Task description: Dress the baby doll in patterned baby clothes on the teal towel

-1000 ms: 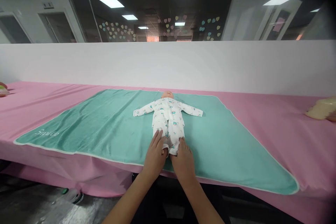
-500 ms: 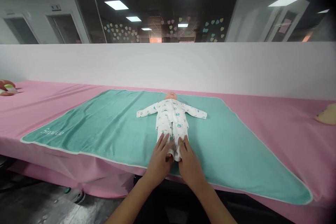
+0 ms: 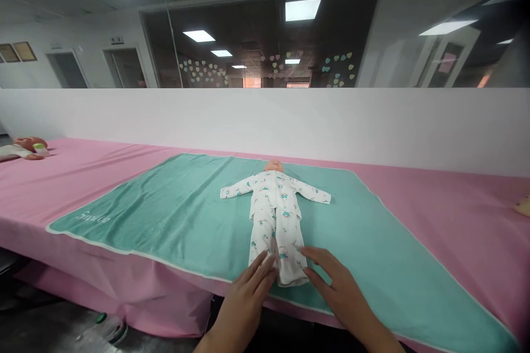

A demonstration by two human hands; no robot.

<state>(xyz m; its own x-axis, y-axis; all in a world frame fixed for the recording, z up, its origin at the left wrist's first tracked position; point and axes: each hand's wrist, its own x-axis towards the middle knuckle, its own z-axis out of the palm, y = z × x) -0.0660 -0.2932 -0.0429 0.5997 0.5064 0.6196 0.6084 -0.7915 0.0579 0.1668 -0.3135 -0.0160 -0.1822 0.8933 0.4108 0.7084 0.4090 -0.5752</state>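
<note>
A baby doll (image 3: 274, 165) lies on its back on a green blanket (image 3: 178, 209), head toward the wall and arms spread. It wears a white printed top (image 3: 275, 190) and matching trousers (image 3: 285, 231), whose legs lie straight toward me. My left hand (image 3: 246, 300) rests with outstretched fingers over the lower end of the left trouser leg, covering its cuff. Beside the right trouser leg, my right hand (image 3: 337, 284) has its thumb and fingers apart, fingertips at the outer edge of the cloth. No grip on the fabric shows in either hand.
Pink cloth (image 3: 430, 193) covers the table below the blanket. A second doll (image 3: 31, 146) lies at the far left with a small bottle (image 3: 40, 149). A white partition (image 3: 265, 127) runs along the back. On the floor stands a clear bottle (image 3: 110, 326).
My right hand has moved off the trouser leg to its outer right side, fingers spreading. My left hand has flattened over the left leg. The trouser legs now lie longer and straighter. The view has tilted up.
</note>
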